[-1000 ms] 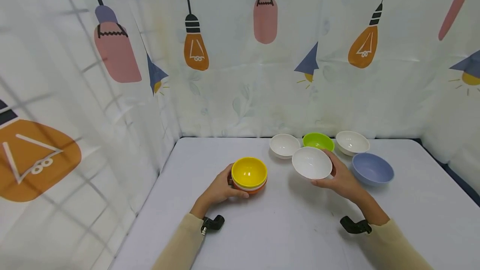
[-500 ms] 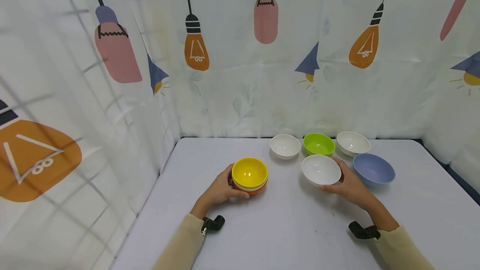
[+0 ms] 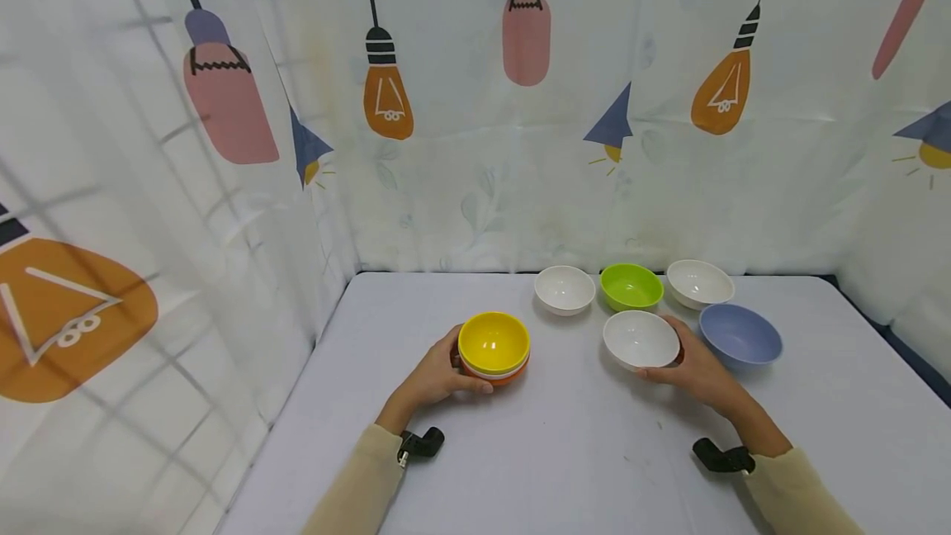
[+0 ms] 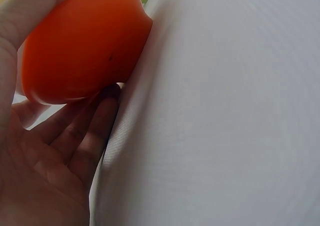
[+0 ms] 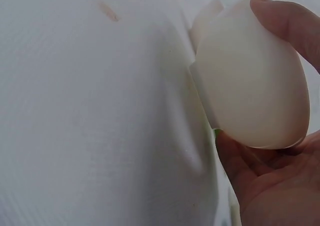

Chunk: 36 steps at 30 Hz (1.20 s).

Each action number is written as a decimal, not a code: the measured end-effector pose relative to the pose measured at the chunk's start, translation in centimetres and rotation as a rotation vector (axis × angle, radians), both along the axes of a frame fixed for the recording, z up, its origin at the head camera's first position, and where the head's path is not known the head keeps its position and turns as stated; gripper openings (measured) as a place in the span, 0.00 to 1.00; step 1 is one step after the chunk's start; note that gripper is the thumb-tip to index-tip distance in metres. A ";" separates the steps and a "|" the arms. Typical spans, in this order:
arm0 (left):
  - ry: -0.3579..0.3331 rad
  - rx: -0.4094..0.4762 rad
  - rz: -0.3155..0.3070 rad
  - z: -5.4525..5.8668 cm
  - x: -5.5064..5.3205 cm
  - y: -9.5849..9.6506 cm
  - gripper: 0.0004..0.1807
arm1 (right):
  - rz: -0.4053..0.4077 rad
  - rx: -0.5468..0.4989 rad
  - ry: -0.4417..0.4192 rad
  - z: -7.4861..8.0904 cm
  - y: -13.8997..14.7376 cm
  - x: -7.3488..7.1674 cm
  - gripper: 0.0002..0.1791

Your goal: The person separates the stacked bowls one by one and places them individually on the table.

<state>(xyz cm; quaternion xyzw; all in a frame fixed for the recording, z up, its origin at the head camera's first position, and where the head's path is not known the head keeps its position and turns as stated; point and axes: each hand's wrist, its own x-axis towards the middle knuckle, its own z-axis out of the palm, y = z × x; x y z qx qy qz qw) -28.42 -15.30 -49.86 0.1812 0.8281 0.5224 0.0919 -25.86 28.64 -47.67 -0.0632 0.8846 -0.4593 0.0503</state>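
Note:
On the left of the table, a yellow bowl (image 3: 494,341) sits nested on top of a white bowl and an orange bowl (image 4: 85,46). My left hand (image 3: 434,370) holds this stack from its left side, thumb in front and fingers behind. A white bowl (image 3: 641,339) stands upright right of the stack, and my right hand (image 3: 691,366) grips it from the right. In the right wrist view, the thumb lies near the rim of this white bowl (image 5: 250,76), with the other fingers around its far side. Its base is at or very near the table surface.
Behind the held white bowl stand another white bowl (image 3: 565,290), a green bowl (image 3: 631,287) and a second white bowl (image 3: 700,284). A blue bowl (image 3: 740,335) is just right of my right hand. A patterned curtain (image 3: 461,188) hangs behind the white table (image 3: 550,469).
My right hand has moved the white bowl to the right and down toward the table, away from the stack. My left hand has stayed at the stacked bowls.

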 end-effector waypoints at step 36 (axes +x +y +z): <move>0.009 0.005 -0.002 -0.1 0.0 -0.1 0.55 | -0.025 0.012 -0.045 -1.4 1.1 -0.7 0.66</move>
